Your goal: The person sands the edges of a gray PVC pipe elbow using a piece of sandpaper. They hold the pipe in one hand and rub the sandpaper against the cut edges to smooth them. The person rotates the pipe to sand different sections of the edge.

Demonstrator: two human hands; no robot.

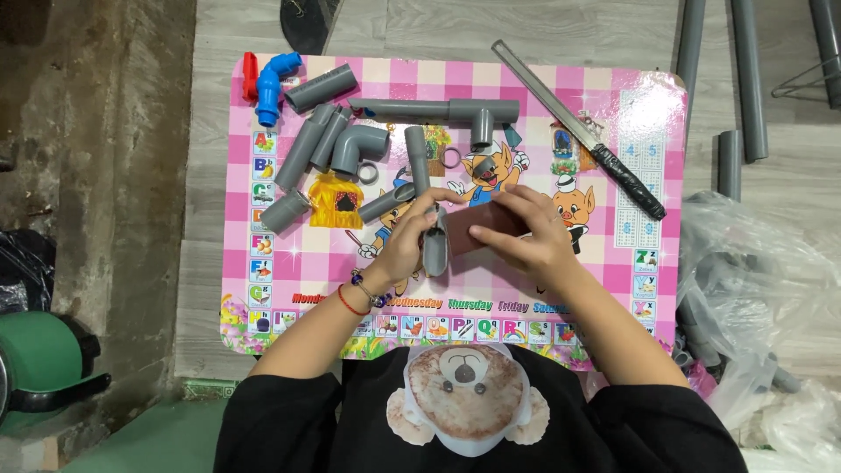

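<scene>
Pipe [435,250] gripped in left hand [405,248], right hand [526,238] fingers pinching brown sandpaper [477,229] against it, over pink desk [613,114].

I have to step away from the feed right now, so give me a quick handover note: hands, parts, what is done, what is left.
Left hand grips a short grey pipe piece upright over the pink table.
Right hand presses a brown sheet against that pipe's end.
Done: one straight pipe-and-tee run lies assembled at the top.
Left: loose elbows and pipes at upper left remain unjoined; the long knife lies untouched at upper right.
</scene>
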